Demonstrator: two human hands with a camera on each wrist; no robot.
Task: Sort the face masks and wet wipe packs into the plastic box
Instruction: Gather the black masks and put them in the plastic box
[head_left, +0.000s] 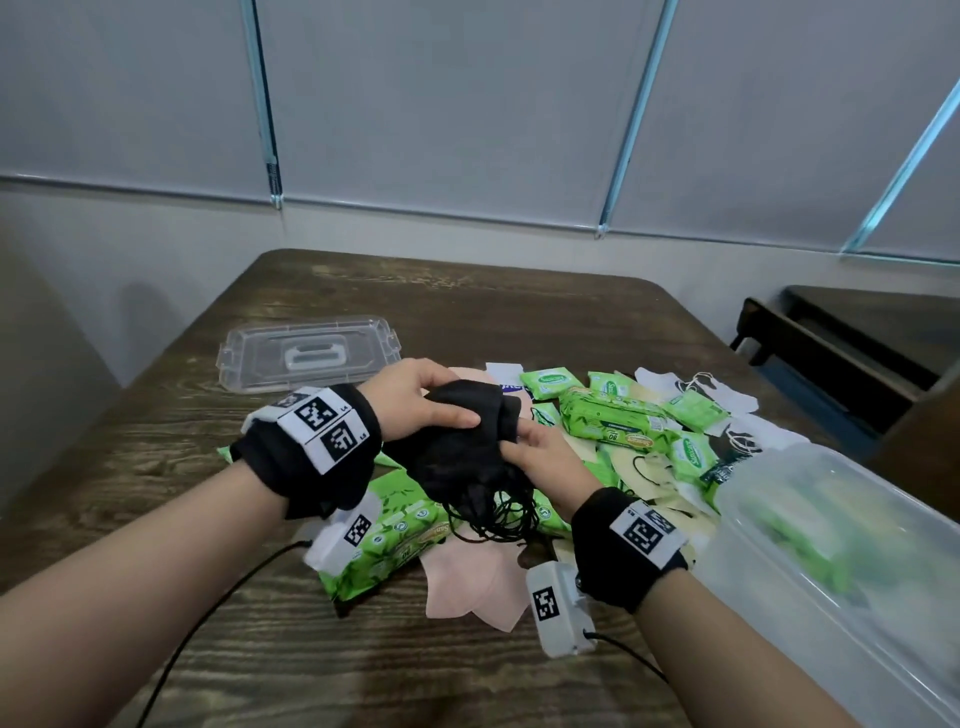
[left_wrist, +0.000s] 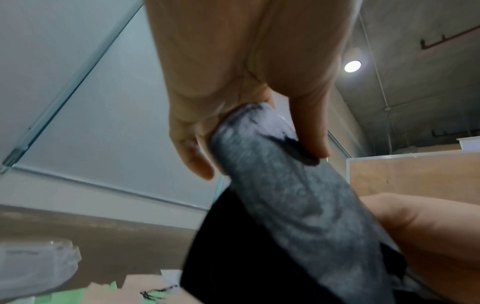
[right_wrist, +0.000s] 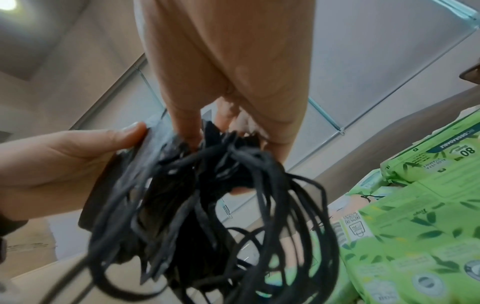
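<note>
Fingers of both my left hand (head_left: 415, 397) and right hand (head_left: 540, 452) pinch the black masks (head_left: 460, 441), whose dangling loops (head_left: 493, 519) could snag packs (head_left: 384, 540) below.

The head camera looks forward and down across the table (head_left: 156, 467) from above. Each wrist camera sits close under its palm, angled upward toward walls and ceiling. All three views share the bundle of black masks (head_left: 462, 447) (left_wrist: 285, 205) (right_wrist: 207, 205).
</note>
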